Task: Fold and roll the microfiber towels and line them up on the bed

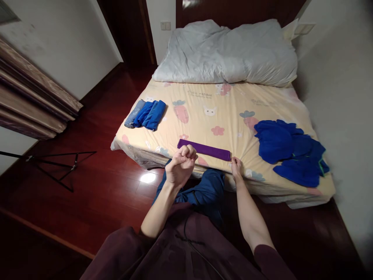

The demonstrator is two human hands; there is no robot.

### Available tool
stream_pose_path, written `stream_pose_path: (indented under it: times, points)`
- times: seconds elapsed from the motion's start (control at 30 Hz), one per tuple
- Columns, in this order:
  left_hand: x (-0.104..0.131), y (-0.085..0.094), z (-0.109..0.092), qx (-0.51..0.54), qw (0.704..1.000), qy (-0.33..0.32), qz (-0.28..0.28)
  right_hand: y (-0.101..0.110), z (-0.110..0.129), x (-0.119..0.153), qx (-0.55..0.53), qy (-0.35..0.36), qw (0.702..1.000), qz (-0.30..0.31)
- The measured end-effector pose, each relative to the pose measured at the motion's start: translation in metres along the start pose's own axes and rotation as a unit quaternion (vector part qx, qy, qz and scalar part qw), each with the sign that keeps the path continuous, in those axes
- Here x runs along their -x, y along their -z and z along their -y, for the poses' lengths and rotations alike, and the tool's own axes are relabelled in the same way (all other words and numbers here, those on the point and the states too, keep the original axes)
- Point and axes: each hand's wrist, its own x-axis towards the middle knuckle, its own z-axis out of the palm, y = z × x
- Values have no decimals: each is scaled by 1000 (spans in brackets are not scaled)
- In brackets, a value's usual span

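Note:
A purple cloth [206, 150], folded into a long narrow strip like a towel, lies near the front edge of the bed. My left hand [181, 165] is raised in front of its left part, fingers curled in and nothing visible in them. At the strip's right end my right hand [236, 167] rests low over the bed, its fingers closed at the corner; the exact grip is small and partly hidden. To the left lie rolled or folded blue towels [154, 115] beside a grey-blue one [135, 113]. A loose heap of blue cloths [288, 149] sits on the right.
The bed [201, 112] has a yellow sheet printed with carrots and rabbits. A pale grey quilt [230, 54] is bunched at the headboard. On the reddish floor at left stands a black tripod [65, 165], near a curtain [37, 101]. A wall [344, 97] borders the right side.

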Motion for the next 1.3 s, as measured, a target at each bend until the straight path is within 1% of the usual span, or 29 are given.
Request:
stream_pose_path:
  times: [0.27, 0.47, 0.67, 0.83, 1.07, 1.17, 1.3]
  points:
    - [3, -1, 3, -40, 999, 1, -19, 0, 0, 2, -12, 0, 1000, 0]
    - [4, 1, 5, -54, 999, 6, 4, 0, 1, 4, -3, 3, 1000, 2]
    - [4, 4, 6, -55, 998, 10, 3, 2, 2, 7, -21, -3, 1000, 12]
    - [3, 7, 7, -58, 998, 2, 19, 1, 7, 9, -20, -8, 1000, 4]
    - [2, 13, 11, -77, 997, -14, -4, 1, 6, 5, -7, -12, 1000, 6]
    - [2, 16, 14, -73, 997, -29, -14, 1, 5, 4, 5, -2, 1000, 6]
    - [2, 18, 15, -65, 997, -42, -12, 1, 5, 4, 3, 0, 1000, 1]
